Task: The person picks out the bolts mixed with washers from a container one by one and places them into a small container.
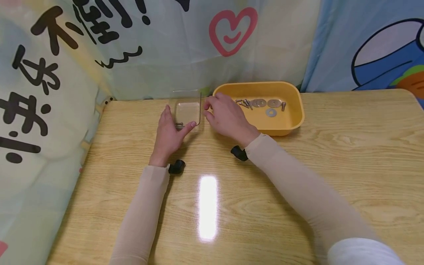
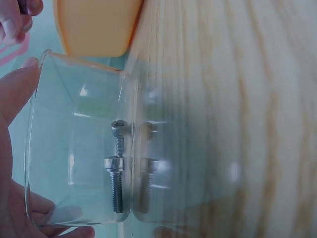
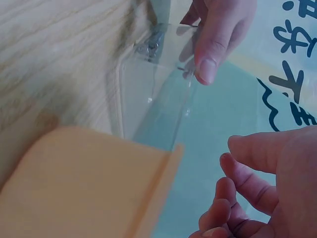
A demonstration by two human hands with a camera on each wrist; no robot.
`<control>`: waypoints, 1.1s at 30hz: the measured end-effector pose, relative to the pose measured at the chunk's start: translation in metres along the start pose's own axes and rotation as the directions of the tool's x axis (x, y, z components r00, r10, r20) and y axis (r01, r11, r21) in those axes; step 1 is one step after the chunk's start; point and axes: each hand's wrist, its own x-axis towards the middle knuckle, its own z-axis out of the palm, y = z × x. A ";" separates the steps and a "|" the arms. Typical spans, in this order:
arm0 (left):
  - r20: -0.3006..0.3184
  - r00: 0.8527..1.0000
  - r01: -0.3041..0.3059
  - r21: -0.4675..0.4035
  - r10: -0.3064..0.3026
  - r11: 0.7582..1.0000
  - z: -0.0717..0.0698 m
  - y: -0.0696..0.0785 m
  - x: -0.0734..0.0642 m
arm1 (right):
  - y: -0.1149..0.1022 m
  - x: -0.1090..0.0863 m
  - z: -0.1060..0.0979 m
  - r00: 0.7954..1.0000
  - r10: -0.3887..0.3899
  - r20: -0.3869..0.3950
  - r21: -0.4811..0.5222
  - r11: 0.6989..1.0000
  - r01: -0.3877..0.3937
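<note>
While your left hand (image 1: 168, 134) grips the clear box (image 1: 187, 109), keep it steady. Your right hand (image 1: 228, 116) looks empty, loosely curled; don't bump the yellow tray (image 1: 279, 129).

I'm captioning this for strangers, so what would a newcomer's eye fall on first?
The yellow tray at the back of the table, holding screws and washers, with the right hand over its left end. Next, left of it, the clear box in the left hand, with two screws inside. Behind, the red heart on the backdrop.
</note>
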 end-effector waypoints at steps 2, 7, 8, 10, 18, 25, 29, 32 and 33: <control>0.001 1.000 0.002 -0.002 -0.002 1.000 0.000 0.000 0.000 | 0.001 -0.001 -0.004 1.000 0.003 0.003 -0.011 1.000 -0.003; 0.004 1.000 0.002 -0.011 -0.002 1.000 0.000 0.001 0.000 | 0.006 -0.004 -0.011 1.000 0.011 0.000 -0.025 1.000 -0.011; 0.003 1.000 0.002 -0.012 -0.002 1.000 0.000 0.001 0.000 | 0.007 -0.004 -0.012 1.000 0.012 -0.004 -0.024 1.000 -0.012; 0.001 1.000 0.000 -0.014 0.000 1.000 0.000 0.001 0.000 | 0.009 -0.005 -0.014 1.000 0.011 -0.015 -0.022 1.000 -0.012; 0.010 1.000 0.004 -0.018 -0.004 1.000 0.000 0.000 -0.001 | 0.021 -0.009 -0.023 1.000 -0.003 -0.028 -0.009 1.000 0.003; 0.011 1.000 0.000 -0.012 0.001 1.000 -0.001 0.001 -0.003 | 0.032 -0.013 -0.031 0.999 0.051 -0.017 -0.010 0.999 -0.051; 0.013 1.000 0.000 -0.017 0.000 1.000 -0.001 0.000 -0.003 | 0.039 -0.014 -0.036 0.997 0.080 -0.001 -0.027 0.996 -0.080; 0.011 1.000 0.002 -0.019 -0.001 1.000 -0.001 0.000 -0.003 | 0.044 -0.015 -0.040 0.995 0.094 0.011 -0.027 0.995 -0.094; 0.010 1.000 0.001 -0.019 -0.001 1.000 -0.001 -0.001 -0.003 | 0.046 -0.015 -0.042 0.995 0.099 0.015 -0.027 0.995 -0.098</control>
